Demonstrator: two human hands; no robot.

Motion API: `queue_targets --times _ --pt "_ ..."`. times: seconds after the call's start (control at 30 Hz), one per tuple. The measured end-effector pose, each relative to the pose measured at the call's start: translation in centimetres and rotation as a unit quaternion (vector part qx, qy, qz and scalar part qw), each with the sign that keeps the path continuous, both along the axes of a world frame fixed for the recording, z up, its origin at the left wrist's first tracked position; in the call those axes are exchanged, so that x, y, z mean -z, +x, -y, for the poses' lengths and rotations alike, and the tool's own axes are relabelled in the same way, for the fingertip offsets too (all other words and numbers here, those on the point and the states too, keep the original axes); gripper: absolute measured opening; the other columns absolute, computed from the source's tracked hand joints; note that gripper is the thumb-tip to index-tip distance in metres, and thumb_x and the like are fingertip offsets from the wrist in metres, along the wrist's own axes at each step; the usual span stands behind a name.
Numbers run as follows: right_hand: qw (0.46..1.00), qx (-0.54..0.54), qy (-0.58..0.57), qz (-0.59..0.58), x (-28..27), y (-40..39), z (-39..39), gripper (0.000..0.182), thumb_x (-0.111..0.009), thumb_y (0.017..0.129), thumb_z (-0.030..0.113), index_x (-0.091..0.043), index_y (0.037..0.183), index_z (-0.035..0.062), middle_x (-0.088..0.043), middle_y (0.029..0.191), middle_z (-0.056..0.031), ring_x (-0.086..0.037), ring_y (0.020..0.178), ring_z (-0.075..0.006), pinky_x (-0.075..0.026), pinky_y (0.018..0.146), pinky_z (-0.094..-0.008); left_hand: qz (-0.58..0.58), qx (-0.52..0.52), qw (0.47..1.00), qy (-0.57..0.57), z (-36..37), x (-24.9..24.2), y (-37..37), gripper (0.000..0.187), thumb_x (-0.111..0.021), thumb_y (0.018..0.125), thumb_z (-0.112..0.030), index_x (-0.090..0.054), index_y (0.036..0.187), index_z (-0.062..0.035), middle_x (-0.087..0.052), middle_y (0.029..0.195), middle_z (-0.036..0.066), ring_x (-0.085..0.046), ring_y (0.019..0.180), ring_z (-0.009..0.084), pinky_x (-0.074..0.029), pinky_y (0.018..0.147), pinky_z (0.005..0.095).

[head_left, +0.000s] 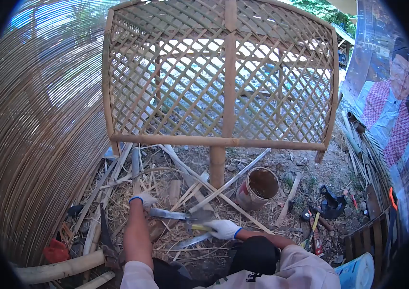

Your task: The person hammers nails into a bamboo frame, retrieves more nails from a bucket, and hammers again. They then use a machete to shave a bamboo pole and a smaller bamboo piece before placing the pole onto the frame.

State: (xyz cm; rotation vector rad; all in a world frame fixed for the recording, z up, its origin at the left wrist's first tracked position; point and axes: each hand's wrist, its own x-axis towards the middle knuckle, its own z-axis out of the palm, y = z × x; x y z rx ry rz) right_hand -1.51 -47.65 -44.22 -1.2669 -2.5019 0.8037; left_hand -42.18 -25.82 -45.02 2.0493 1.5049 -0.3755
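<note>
My left hand (144,199), in a white glove with a blue cuff, is beside the lower end of a bamboo strip (136,166). Its fingers are smeared, so its grip cannot be made out. Just below and to its right is a flat metal blade (168,214), with its handle end not clear. My right hand (224,229), gloved the same way, is closed on a hammer (197,226) with a yellowish handle. The hammer head is close to the blade's right end. A second shiny blade (192,240) lies below the hammer.
Ahead stands a bamboo lattice panel (230,91) on a post (217,166). A bucket (258,189) is right of the post. Tools, including a tape measure (306,214), and a black bag (332,201) lie rightward. A saw (108,236) and thick bamboo (64,267) are leftward.
</note>
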Motion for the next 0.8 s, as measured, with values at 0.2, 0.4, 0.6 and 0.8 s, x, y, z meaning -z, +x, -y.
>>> queue_targets --times 0.2,0.4,0.6,0.8 --pt "0.947 -0.079 -0.132 0.282 -1.7 0.0 -6.4 0.048 -0.060 0.092 0.042 -0.069 0.129 0.0131 -0.073 0.117 -0.0215 -0.069 0.109 -0.0413 -0.054 0.096 -0.0501 0.117 -0.188 0.972 0.085 2.7 -4.2 -2.7 0.053 -0.058 0.094 -0.048 -0.074 0.120 -0.0049 -0.074 0.115 0.023 -0.071 0.108 0.0366 -0.053 0.096 0.0443" --pt "0.954 0.026 0.008 0.298 -8.8 0.7 -14.8 0.031 -0.059 0.090 0.030 -0.075 0.108 0.0097 -0.075 0.102 -0.0224 -0.073 0.096 -0.0416 -0.059 0.085 -0.0511 0.122 -0.164 0.978 0.037 2.7 -5.0 -1.9 0.057 -0.055 0.096 -0.049 -0.070 0.128 -0.0047 -0.072 0.121 0.025 -0.069 0.114 0.0374 -0.050 0.102 0.0426" --pt "0.947 0.071 0.013 0.314 -6.2 -0.1 -17.9 0.033 -0.055 0.094 0.030 -0.074 0.109 0.0076 -0.075 0.104 -0.0228 -0.072 0.098 -0.0428 -0.058 0.086 -0.0528 0.171 -0.185 0.966 0.054 2.8 -6.0 -1.9 0.057 -0.054 0.099 -0.050 -0.070 0.128 -0.0033 -0.071 0.126 0.022 -0.067 0.117 0.0349 -0.048 0.104 0.0418" --pt "0.960 -0.062 -0.044 0.268 0.2 -0.6 -13.5 0.039 -0.057 0.094 0.036 -0.074 0.114 0.0074 -0.074 0.105 -0.0254 -0.072 0.100 -0.0427 -0.056 0.092 -0.0524 0.209 -0.287 0.934 0.042 4.4 -2.7 -7.6 0.054 -0.053 0.099 -0.047 -0.072 0.122 -0.0033 -0.073 0.120 0.020 -0.070 0.108 0.0331 -0.052 0.096 0.0440"
